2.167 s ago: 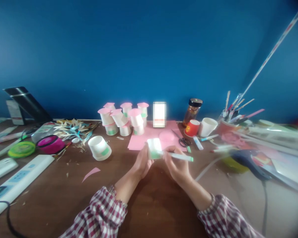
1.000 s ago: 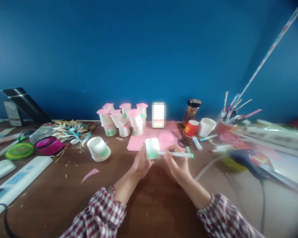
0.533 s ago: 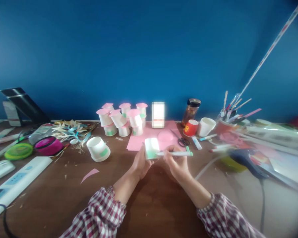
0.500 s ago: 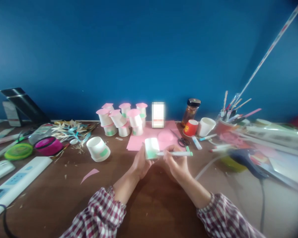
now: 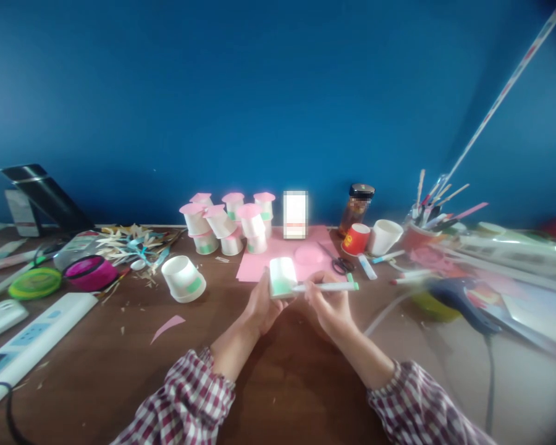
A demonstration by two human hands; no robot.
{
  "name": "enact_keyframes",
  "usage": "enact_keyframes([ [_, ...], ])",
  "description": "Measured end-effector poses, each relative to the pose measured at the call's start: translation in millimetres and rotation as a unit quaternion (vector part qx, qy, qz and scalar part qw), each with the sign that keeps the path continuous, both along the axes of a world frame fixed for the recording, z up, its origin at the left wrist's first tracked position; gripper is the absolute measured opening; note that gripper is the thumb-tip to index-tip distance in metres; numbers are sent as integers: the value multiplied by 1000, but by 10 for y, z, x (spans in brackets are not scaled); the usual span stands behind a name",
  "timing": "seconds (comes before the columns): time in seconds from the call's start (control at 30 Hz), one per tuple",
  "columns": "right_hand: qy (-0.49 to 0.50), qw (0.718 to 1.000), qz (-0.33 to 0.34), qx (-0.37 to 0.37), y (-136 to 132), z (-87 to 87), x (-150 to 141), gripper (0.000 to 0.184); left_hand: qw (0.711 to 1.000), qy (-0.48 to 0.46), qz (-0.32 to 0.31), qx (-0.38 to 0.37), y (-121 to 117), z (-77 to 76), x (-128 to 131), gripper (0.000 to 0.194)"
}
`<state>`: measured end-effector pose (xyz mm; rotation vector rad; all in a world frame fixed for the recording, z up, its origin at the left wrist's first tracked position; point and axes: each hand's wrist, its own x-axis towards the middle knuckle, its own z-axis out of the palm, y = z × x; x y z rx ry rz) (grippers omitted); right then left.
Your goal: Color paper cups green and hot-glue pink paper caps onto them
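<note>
My left hand (image 5: 262,307) is closed around a small white paper cup (image 5: 282,271), held upside down, with a green patch on its lower side. In my right hand (image 5: 328,301) is a white marker pen (image 5: 333,287) with a green end, gripped between thumb and fingers. Its tip meets the cup's green patch. Another upturned white cup (image 5: 183,278) with a green patch stands to the left. Behind it are several stacked white cups (image 5: 220,221) topped with pink paper pieces.
Pink paper sheets (image 5: 259,266) lie ahead, with black scissors (image 5: 341,266) on their right. Beyond stand a red cup (image 5: 356,240), a white cup (image 5: 385,238) and a dark-lidded jar (image 5: 358,207). A power strip (image 5: 37,340) lies left; a glue gun (image 5: 463,303) lies right.
The held cup has shifted very slightly left. The marker's tip stays against the green patch, and both arms are nearly still.
</note>
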<state>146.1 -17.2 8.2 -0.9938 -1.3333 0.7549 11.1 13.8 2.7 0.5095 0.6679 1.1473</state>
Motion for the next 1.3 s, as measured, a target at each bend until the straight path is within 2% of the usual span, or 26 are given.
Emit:
enact_keyframes([
  [0.17, 12, 1000, -4, 6, -5, 15, 1, 13, 1000, 0, -26, 15, 1, -25, -3, 42],
  [0.3, 12, 1000, 14, -5, -1, 23, 1, 14, 1000, -1, -8, 4, 11, -32, -4, 43],
  [0.57, 68, 998, 1, 1, 15, 43, -18, 16, 999, 14, -26, 18, 3, -27, 5, 44],
  [1.1, 21, 999, -23, 9, -3, 2, -15, 13, 999, 43, -26, 16, -4, -18, 16, 44],
  [1.3, 23, 1000, 0, -6, -3, -7, -23, 14, 999, 33, -32, 22, -14, -12, 14, 43],
])
